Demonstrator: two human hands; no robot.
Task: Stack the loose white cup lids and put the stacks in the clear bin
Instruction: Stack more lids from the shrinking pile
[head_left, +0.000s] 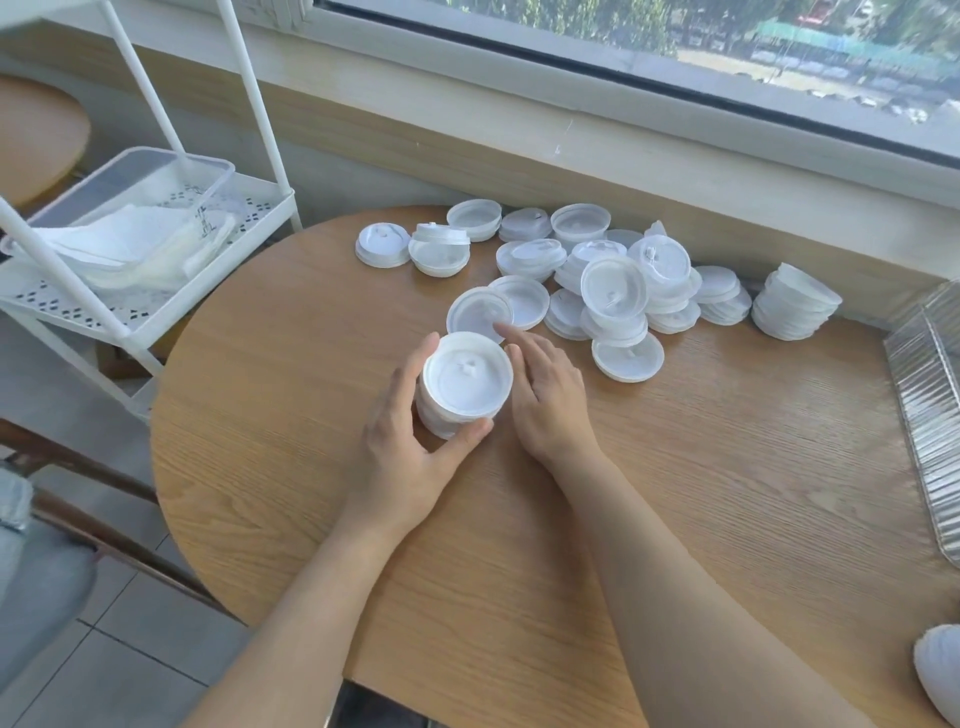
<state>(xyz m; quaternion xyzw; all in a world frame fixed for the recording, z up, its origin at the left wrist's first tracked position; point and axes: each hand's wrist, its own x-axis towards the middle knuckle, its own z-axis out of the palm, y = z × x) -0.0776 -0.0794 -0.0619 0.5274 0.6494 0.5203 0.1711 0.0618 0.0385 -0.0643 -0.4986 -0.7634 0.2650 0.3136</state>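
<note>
Surface: a round wooden table (675, 519) with light oak grain, sitting close under a window sill (571, 104); the window (675, 31) is showing trees and green roofs outside.

Stack of lids (464, 384): standing on the table near its middle. The left hand (410, 447) is gripping it, thumb curled round the near side and fingers round the far left side. The right hand (545, 395) is lying just beside the stack on its right, fingers straight and relaxed, the index finger reaching toward a single loose lid (479, 314) lying behind the stack.

Loose lids (597, 275): lying scattered and partly piled along the table's far edge by the wall, some in short stacks; a taller leaning stack (795, 301) is sitting at the right end.

Clear bin (140, 208): resting on the shelf of a white metal cart (156, 296) to the left of the table, holding white material.

Right edge: ribbed foil trays (930, 415) are lying on the table. Floor: pale tiles (104, 675) are showing at lower left.
</note>
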